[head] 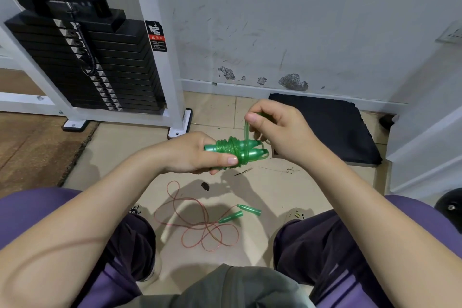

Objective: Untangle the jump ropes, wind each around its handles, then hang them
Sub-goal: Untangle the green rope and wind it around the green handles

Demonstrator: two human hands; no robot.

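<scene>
The left hand (200, 154) is clamped round the green jump rope handles (246, 151), which lie side by side with their long axis running left to right, tapered tips pointing toward the right hand (280, 132). The green cord (228, 149) is already coiled thickly round the middle of the pair, just beyond the left thumb. The right hand sits just above and to the right of the tips, pinching the last loose loop of cord (246, 130), which rises almost straight up from the coils to the fingers. The hands are close but not touching. Finishing this wrap looks to depend on the right hand, the nearer one to the free end, carrying the loop across the handles' axis. The red-corded jump rope (200, 222) lies loose on the floor below both hands, between the knees, its green handles (240, 212) nearer the right hand's side.
</scene>
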